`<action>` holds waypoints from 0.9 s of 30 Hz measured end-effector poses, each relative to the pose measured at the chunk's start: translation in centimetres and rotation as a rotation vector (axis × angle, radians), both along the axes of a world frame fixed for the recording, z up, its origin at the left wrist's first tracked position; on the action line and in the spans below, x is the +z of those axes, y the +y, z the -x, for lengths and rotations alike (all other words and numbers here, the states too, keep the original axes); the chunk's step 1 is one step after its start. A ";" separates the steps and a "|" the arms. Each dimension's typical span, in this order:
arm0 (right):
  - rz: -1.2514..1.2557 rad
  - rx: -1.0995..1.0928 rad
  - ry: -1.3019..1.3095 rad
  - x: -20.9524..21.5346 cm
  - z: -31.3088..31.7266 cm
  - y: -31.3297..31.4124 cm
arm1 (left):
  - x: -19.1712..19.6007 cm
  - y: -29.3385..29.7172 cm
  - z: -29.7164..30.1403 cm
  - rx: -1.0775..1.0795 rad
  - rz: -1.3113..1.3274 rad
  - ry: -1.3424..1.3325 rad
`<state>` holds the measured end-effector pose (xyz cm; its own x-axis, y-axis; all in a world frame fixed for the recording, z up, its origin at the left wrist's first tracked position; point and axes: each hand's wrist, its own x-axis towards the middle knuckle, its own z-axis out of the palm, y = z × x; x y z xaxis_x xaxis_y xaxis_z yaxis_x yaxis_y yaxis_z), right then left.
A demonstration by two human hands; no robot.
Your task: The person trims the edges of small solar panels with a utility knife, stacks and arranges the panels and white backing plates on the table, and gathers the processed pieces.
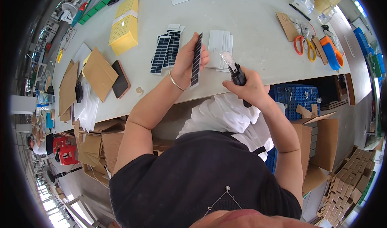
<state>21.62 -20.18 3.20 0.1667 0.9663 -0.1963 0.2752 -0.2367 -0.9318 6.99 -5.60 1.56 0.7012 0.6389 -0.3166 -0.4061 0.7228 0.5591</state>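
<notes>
My left hand [186, 60] is closed around a narrow dark solar panel [196, 63] with a white edge, held upright and tilted above the table's near side. In my right hand [254, 86] is a black-handled tool [238, 75] with a clear, flat front end; its exact kind does not show. That clear end points toward the panel, apart from it. Left of my left hand lie several similar solar panels [160, 54], overlapping. Beyond my right hand, several white strips [217, 46] lie side by side, partly under the tool's clear end.
On the left are a yellow perforated block [124, 24], brown cardboard pieces [100, 74] and a phone [121, 79]. Scissors [310, 50] and an orange-blue tape dispenser [332, 54] rest at right. Below the table edge stand a blue crate [288, 97] and open cardboard boxes [324, 143].
</notes>
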 end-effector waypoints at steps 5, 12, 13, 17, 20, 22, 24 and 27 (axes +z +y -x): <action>-0.020 0.019 0.008 -0.4 0.2 0.4 | 0.0 -0.1 0.0 0.005 0.031 -0.072; -0.073 -0.112 -0.027 -1.3 -1.4 0.4 | -0.2 4.1 2.6 0.277 -0.915 0.663; -0.102 -0.144 -0.035 -1.9 -2.0 0.4 | -0.5 5.7 3.6 0.308 -1.065 0.835; -0.075 -0.209 0.065 -2.3 -2.8 0.5 | -1.9 8.5 5.8 0.335 -1.494 1.263; -0.068 -0.207 0.088 -2.6 -3.1 0.5 | -2.1 8.3 5.9 0.325 -1.700 1.417; -0.063 -0.201 0.096 -2.6 -3.2 0.5 | -2.2 7.4 5.2 0.370 -2.028 1.624; -0.061 -0.210 0.097 -2.4 -3.2 0.5 | -1.7 5.4 3.6 0.127 -2.182 1.344; -0.061 -0.215 0.125 -2.5 -3.3 0.5 | -1.4 2.5 1.1 -0.285 -2.291 1.059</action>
